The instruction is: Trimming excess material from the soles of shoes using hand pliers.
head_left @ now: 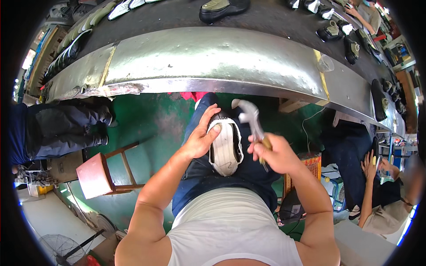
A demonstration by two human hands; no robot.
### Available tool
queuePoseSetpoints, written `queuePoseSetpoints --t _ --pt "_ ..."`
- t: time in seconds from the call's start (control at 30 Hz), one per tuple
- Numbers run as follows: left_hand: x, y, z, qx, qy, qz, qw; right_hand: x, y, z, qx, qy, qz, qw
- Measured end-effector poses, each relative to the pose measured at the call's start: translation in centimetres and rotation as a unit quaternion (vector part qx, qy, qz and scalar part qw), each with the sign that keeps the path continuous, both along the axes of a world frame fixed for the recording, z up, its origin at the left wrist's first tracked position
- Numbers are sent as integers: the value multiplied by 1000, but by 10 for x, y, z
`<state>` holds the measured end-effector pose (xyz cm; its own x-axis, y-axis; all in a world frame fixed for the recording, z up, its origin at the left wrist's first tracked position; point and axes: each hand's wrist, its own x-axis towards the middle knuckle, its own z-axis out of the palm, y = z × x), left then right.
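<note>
A half-made shoe (227, 151) lies sole up across my thighs, its pale striped bottom facing me and dark upper showing around the gathered white edge. My left hand (203, 138) grips its far left side, thumb pressing on the bottom and fingers over the dark end. To the right, my right hand (278, 153) is closed around the yellowish handles of a pair of lasting pincers (252, 119). Their metal head, with a curved beak and a short stub, is raised beside the shoe, apart from it and smeared by motion.
A metal-edged workbench (213, 57) crosses ahead, bearing a dark shoe (222, 9) and rows of others. A pink-seated stool (94, 175) stands left, near another person's dark-trousered legs (66, 128). A seated co-worker (381, 204) works at right. A fan (62, 248) stands lower left.
</note>
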<state>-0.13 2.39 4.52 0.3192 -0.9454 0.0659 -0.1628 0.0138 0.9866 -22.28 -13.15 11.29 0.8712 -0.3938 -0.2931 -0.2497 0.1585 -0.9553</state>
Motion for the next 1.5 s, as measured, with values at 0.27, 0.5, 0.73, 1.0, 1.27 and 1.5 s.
queuePoseSetpoints --t 0.27,0.5,0.73,1.0,1.27,1.5 --pt "2 -7 -6 10 -13 40 999 4 24 -24 65 90 74 991" --pt "1 -10 -5 -3 -33 16 999 0 17 -19 107 87 92 986" --pt "2 -5 -1 6 -58 35 998 10 5 -12 -164 101 156 969" --pt "6 -4 -9 -28 29 45 998 9 14 -52 -441 41 67 894" --pt "11 -9 -24 22 152 113 982 21 -10 9 -239 212 272 908" --pt "-5 14 -38 57 136 138 979 44 6 -37 -302 88 103 944"
